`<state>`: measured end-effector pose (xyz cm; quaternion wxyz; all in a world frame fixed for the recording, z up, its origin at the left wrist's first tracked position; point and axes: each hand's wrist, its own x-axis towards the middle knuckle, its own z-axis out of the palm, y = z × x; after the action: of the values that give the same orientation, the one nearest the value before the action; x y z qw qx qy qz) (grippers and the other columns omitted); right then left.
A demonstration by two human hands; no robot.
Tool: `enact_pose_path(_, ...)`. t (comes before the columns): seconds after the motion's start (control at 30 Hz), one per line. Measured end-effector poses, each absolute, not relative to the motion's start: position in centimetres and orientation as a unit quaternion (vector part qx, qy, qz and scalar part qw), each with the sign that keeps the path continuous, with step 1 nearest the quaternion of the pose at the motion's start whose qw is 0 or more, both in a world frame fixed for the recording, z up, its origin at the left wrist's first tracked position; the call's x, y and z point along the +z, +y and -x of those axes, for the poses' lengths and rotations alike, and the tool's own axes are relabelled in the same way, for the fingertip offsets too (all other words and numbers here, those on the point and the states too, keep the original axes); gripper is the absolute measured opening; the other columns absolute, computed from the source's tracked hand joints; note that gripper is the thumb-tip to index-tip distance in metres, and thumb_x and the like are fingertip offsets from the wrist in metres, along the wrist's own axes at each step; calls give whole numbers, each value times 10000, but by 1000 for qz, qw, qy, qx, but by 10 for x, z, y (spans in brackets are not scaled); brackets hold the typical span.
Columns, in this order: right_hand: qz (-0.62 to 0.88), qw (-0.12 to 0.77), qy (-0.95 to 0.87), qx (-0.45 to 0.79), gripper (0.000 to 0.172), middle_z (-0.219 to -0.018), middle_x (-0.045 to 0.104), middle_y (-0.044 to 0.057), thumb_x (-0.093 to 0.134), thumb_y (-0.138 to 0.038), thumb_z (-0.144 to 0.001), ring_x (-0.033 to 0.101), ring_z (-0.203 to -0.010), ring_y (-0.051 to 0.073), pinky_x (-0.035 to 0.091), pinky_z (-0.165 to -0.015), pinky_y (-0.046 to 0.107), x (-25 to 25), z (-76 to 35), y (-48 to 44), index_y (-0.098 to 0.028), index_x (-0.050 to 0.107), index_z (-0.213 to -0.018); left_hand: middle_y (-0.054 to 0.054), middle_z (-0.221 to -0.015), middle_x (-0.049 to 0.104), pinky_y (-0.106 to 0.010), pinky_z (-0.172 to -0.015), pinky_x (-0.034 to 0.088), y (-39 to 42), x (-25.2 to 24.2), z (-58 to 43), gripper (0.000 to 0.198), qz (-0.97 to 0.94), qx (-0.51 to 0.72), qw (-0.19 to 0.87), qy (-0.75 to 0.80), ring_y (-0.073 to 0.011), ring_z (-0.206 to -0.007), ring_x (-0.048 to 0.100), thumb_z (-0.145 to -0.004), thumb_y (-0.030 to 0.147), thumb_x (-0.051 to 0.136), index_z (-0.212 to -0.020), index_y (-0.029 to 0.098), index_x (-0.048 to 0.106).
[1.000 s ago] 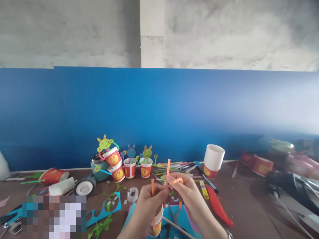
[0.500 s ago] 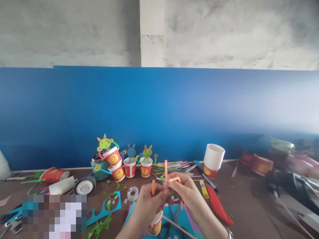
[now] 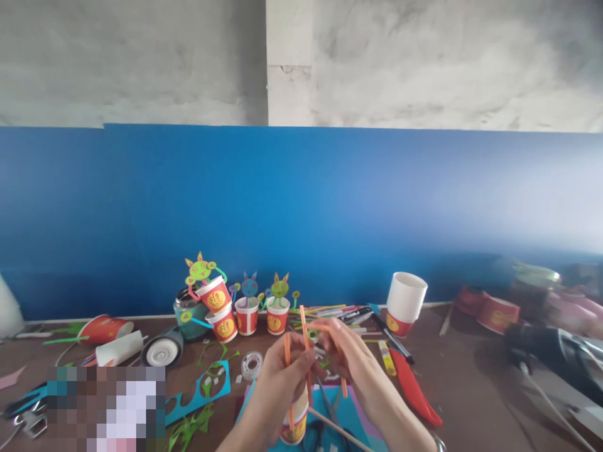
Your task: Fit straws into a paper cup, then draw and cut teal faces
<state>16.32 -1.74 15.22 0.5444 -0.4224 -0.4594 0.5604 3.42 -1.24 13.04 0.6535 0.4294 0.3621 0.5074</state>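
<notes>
Pinching straight orange straw (image 3: pixel 304 325) in left hand (image 3: pixel 296 371), now tipped toward eleven o'clock, not twelve as before, above red-and-white paper cup (image 3: pixel 296 429) at six. Curving right hand (image 3: pixel 347 355) over bent orange straw (image 3: pixel 344 388); cannot tell whether gripping.

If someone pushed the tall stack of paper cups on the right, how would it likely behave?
The stack of paper cups would probably tip if pushed high up, since it stands tall and narrows toward its base. It is likely light for its size, as the cups look like paper. Once toppled, it may roll, given its round sides.
</notes>
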Motion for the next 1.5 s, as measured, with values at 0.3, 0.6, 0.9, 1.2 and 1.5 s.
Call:
enact_pose_path(0.3, 421, 547, -581, 430, 341, -632, 423, -42, 558, -517, -809, 416, -571, 108, 376, -501, 195, 141, -161, -10, -197, 510, -701, 66, -540, 484, -135, -389, 153, -14, 133, -30, 421, -374, 575, 644, 340, 10, -385, 247, -638, 417, 773, -912, 134, 623)
enact_pose_path(0.6, 420, 484, -678, 360, 187, -758, 620, 2, 527, -332, -870, 560, -696, 134, 438, -620, 198, 159, -162, -22, -194, 636, -806, 37, -578, 570, -109, -351, 118, -10, 135, -24, 359, -273, 610, 703, 244, 44, -355, 198, -622, 346, 807, -873, 125, 675)
enact_pose_path(0.9, 408, 493, -732, 236, 143, -761, 654, 9, 557, -191, -840, 579, -742, 155, 428, -700, 236, 149, -164, -19, -216, 687, -784, -22, -611, 628, -92, -377, 218, -9, 125, -27, 314, -349, 626, 634, 290, 7, -403, 366, -659, 368, 778, -831, 126, 676)
enact_pose_path(1.2, 396, 535, -701, 256, 157, -721, 655, 27, 578, -201, -830, 592, -680, 157, 453, -629, 229, 149, -157, -21, -203, 735, -817, 12, -612, 589, -96, -466, 365, -20, 127, -40, 323, -301, 661, 627, 282, -42, -521, 513, -610, 385, 808, -777, 147, 669)
enact_pose_path(1.5, 407, 522, -680, 315, 157, -682, 624, 30, 599, -240, -804, 573, -655, 153, 455, -590, 225, 148, -155, -24, -180, 741, -772, 17, -696, 623, -151, -589, 468, -23, 120, -45, 336, -253, 691, 617, 279, -84, -626, 592, -561, 366, 839, -756, 178, 640)
